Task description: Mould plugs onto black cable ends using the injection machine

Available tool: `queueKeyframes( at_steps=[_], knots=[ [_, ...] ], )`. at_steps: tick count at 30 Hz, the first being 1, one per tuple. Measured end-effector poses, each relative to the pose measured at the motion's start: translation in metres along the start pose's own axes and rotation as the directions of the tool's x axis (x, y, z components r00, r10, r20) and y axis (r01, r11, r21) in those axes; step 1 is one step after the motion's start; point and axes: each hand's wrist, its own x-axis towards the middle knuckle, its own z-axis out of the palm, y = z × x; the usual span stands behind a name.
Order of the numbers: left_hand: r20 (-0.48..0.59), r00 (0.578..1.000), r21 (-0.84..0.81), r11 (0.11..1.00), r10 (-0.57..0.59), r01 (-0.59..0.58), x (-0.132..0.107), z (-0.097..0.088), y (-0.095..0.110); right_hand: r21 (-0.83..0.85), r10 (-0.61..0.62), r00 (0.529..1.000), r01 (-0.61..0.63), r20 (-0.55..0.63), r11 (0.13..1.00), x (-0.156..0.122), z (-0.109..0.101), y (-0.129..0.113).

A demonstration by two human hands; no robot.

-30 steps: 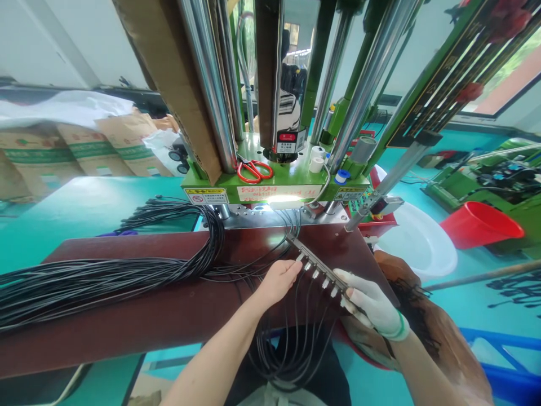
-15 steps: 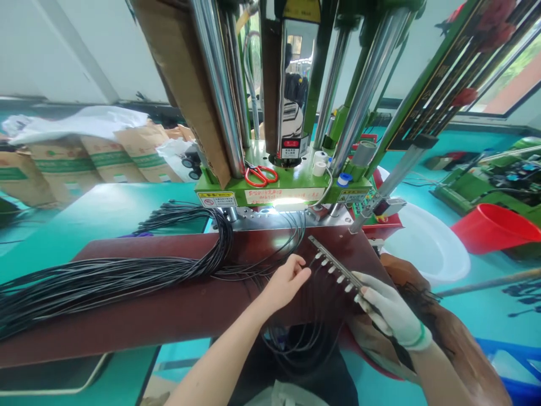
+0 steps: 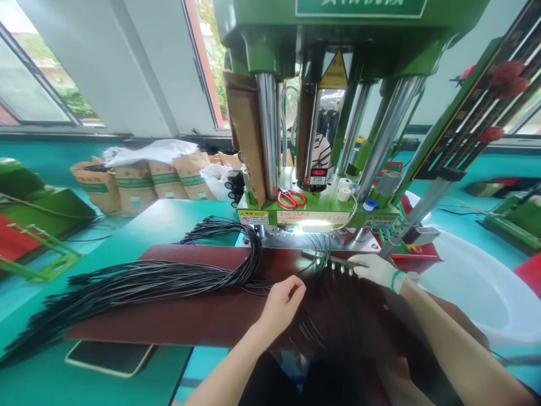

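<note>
A factory floor for cable moulding. A tall green vertical moulding press [image 3: 321, 34] with polished steel columns [image 3: 267, 135] fills the middle, carrying a yellow hazard triangle [image 3: 335, 70] and a warning sticker [image 3: 252, 217] on its base, where red-handled scissors [image 3: 291, 198] lie. A thick bundle of black cables [image 3: 139, 279] sprawls over the dark red workbench [image 3: 177, 318], and a work-gloved right hand [image 3: 376, 269] holds a metal jig bar [image 3: 333, 260] of cable ends at the press mouth. Paper sacks [image 3: 131, 183] stand stacked under the windows [image 3: 34, 84], another green machine [image 3: 515, 223] stands at the right on the teal floor [image 3: 465, 169], and a white plastic tub [image 3: 469, 282] sits beside the bench
</note>
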Motion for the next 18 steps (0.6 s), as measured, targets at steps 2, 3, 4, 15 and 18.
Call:
queueKeyframes(
  at_steps=[2,3,4,15,18],
  knots=[
    [-0.009,1.000,0.010,1.000,-0.005,0.006,0.000,-0.005,-0.001,-0.111,-0.162,0.987,0.161,0.005,0.981,0.019,-0.001,-0.005],
    [-0.013,1.000,0.015,1.000,-0.007,0.007,0.001,-0.008,-0.002,-0.163,-0.226,0.974,0.224,0.006,0.961,0.027,0.000,-0.008],
    [-0.015,1.000,0.021,1.000,-0.006,0.007,0.003,-0.010,-0.003,-0.202,-0.282,0.959,0.277,0.003,0.939,0.033,0.002,-0.010],
    [0.058,0.998,0.360,0.932,0.026,-0.045,0.095,-0.019,-0.034,0.159,-0.094,0.917,0.167,-0.387,0.973,0.046,0.019,0.014],
    [0.024,0.999,0.404,0.914,0.028,-0.035,0.115,-0.011,-0.046,0.130,-0.104,0.910,0.169,-0.402,0.977,0.046,0.020,0.014]
  ],
)
